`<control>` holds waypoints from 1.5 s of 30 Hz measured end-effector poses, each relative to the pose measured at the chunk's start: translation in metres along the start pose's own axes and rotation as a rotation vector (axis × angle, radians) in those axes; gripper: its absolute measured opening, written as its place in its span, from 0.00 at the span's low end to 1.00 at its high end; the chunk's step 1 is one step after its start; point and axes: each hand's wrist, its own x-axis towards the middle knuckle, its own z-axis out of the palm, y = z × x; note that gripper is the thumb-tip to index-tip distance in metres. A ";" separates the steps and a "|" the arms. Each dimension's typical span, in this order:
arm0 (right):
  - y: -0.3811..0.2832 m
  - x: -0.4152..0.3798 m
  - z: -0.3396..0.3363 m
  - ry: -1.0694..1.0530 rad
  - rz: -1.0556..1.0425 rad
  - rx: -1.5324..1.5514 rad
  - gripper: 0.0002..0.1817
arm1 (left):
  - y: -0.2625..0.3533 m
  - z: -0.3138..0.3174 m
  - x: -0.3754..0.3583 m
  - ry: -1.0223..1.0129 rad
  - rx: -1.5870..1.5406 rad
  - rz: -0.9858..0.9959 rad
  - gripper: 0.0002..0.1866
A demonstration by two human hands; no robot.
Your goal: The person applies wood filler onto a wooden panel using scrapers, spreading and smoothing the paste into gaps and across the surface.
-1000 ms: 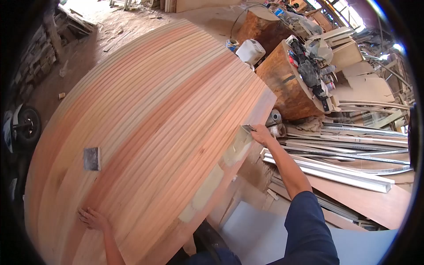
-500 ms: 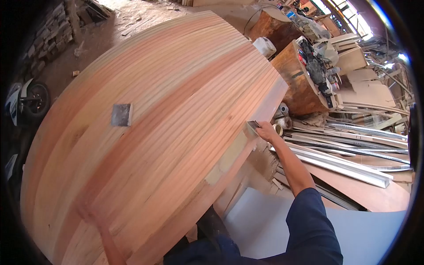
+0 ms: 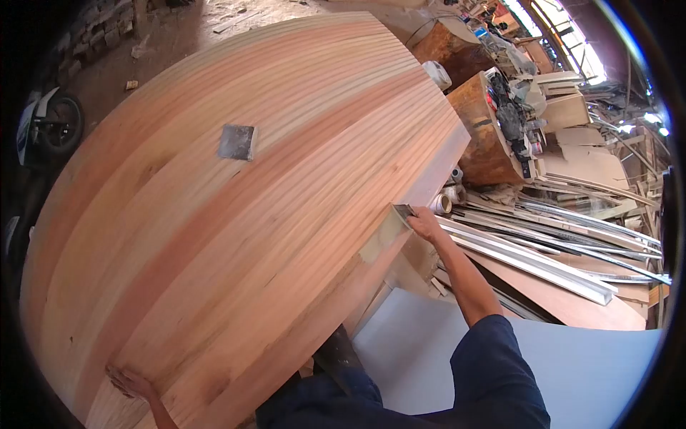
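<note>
A large panel of wooden strips (image 3: 236,236) in reddish and pale tones lies before me. My right hand (image 3: 426,224) grips a flat scraper (image 3: 404,211) at the panel's right edge, its blade against a pale filler patch (image 3: 382,239). Fingers spread, my left hand (image 3: 132,383) rests on the wood at the lower left. A square, dark grey flat plate (image 3: 237,142) lies on the panel's upper middle, out of reach of both hands.
Metal and wooden strips (image 3: 543,264) are piled on the right beside a pale sheet (image 3: 429,343). Wood blocks (image 3: 486,136) with tools and bags stand beyond the far right edge. A wheel (image 3: 61,123) shows at the left.
My right hand has drawn the scraper a little toward me along the edge. My left hand, blurred before, now lies flat lower down. The view has shifted slightly.
</note>
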 end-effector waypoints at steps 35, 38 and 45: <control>-0.089 -0.147 0.037 0.014 -0.846 -0.073 0.33 | -0.034 -0.001 -0.021 -0.160 -0.414 0.024 0.32; -0.083 -0.135 0.062 -0.001 -0.976 -0.298 0.39 | -0.046 -0.039 -0.067 -0.227 -0.339 -0.041 0.34; -0.069 -0.131 0.101 0.125 -0.982 -0.349 0.37 | -0.059 -0.098 -0.160 -0.361 -0.187 -0.540 0.40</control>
